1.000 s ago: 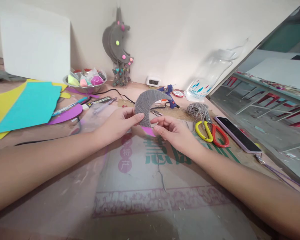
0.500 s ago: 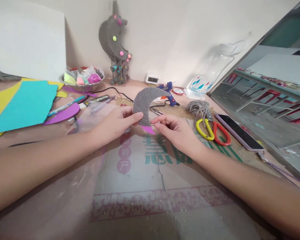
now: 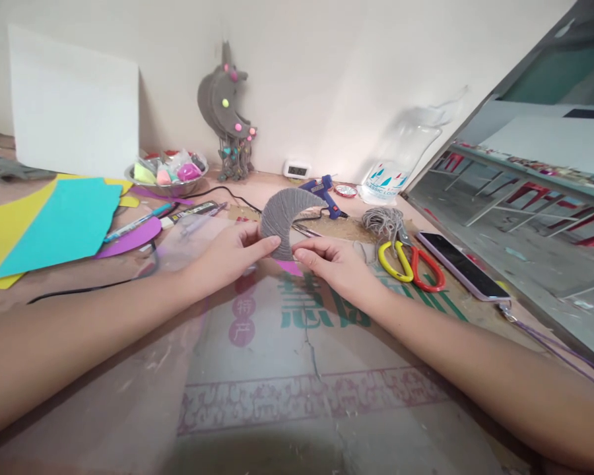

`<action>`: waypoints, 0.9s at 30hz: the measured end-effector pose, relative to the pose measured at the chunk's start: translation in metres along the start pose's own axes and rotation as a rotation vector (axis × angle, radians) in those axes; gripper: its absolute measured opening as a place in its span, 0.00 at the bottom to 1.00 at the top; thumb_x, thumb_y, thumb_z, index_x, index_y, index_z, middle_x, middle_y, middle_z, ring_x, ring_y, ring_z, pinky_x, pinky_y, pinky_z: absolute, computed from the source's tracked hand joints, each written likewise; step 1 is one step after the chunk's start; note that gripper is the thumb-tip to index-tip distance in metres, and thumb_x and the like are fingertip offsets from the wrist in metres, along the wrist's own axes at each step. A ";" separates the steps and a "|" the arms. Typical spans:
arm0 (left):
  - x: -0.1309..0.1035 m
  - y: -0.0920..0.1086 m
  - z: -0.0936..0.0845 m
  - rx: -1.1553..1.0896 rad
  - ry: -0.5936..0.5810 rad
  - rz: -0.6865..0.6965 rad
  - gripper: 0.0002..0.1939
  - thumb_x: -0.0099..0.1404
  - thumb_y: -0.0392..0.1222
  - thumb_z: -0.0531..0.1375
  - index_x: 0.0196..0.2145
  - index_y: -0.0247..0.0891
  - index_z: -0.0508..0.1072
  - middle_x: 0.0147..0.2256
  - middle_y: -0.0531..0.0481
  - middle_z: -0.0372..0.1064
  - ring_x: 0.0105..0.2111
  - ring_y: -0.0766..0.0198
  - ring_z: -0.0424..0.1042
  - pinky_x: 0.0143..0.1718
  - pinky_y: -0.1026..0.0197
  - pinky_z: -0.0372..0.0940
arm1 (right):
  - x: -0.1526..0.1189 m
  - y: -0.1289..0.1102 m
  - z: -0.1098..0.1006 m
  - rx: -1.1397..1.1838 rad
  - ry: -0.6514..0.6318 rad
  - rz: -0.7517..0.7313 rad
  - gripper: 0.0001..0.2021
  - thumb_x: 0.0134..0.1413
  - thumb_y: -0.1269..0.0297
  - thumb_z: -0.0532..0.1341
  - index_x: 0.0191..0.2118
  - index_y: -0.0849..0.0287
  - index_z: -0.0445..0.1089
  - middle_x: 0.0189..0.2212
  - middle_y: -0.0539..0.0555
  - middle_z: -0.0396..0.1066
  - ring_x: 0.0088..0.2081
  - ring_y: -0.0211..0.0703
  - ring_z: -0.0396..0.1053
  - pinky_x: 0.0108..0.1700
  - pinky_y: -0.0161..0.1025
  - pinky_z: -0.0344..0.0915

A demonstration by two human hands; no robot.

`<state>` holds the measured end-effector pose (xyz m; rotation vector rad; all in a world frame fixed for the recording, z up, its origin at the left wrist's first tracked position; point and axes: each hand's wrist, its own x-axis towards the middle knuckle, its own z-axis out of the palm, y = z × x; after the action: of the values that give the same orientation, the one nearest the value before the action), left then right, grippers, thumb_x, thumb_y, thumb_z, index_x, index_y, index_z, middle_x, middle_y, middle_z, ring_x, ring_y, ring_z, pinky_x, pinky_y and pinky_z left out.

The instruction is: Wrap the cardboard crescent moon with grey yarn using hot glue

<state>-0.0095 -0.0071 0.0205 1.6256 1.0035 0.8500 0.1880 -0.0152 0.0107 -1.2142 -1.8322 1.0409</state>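
Observation:
A crescent moon (image 3: 277,221) wrapped in grey yarn stands upright above the work surface. My left hand (image 3: 240,251) grips its left side, thumb in front and fingers behind. At its lower right edge, my right hand (image 3: 327,260) is closed in a pinch, thumb and fingertip touching the crescent. Whether a yarn end is also caught in that pinch is too small to tell. Under the crescent shows a bit of purple paper (image 3: 290,267). Right of my right hand lie a bundle of grey yarn (image 3: 383,223) and scissors (image 3: 410,267) with yellow and red handles.
Behind the crescent lies a blue glue gun (image 3: 324,194). A phone (image 3: 462,264) rests at the right edge. Coloured paper (image 3: 62,227), pens and a bowl (image 3: 165,188) of bright clay packets are at left. A decorated moon hanging (image 3: 225,112) and a plastic bottle (image 3: 391,171) stand against the wall.
The camera view has shifted, so the background sits lower. My right fingertips have come in against the crescent's lower edge; my left hand keeps its grip.

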 end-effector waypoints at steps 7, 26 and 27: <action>0.000 -0.002 0.000 -0.046 0.021 -0.017 0.12 0.62 0.48 0.55 0.33 0.36 0.71 0.24 0.53 0.70 0.19 0.71 0.63 0.19 0.68 0.54 | -0.001 -0.001 -0.001 -0.002 -0.015 0.015 0.12 0.52 0.56 0.59 0.36 0.60 0.71 0.20 0.46 0.58 0.21 0.31 0.52 0.22 0.32 0.50; 0.002 -0.006 0.002 -0.186 -0.062 -0.040 0.14 0.63 0.50 0.54 0.37 0.37 0.69 0.34 0.48 0.73 0.29 0.64 0.73 0.18 0.69 0.53 | -0.001 -0.001 0.001 -0.021 0.051 0.029 0.07 0.53 0.61 0.59 0.30 0.59 0.66 0.20 0.46 0.58 0.21 0.32 0.53 0.23 0.33 0.53; 0.002 -0.006 0.002 -0.187 -0.062 -0.041 0.14 0.63 0.50 0.54 0.37 0.37 0.69 0.33 0.48 0.73 0.29 0.64 0.72 0.18 0.69 0.53 | -0.001 -0.001 0.001 -0.015 0.052 0.023 0.07 0.53 0.61 0.59 0.30 0.59 0.65 0.20 0.46 0.58 0.21 0.32 0.53 0.23 0.33 0.53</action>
<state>-0.0085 -0.0050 0.0144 1.4593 0.8844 0.8347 0.1868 -0.0167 0.0107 -1.2629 -1.7929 1.0004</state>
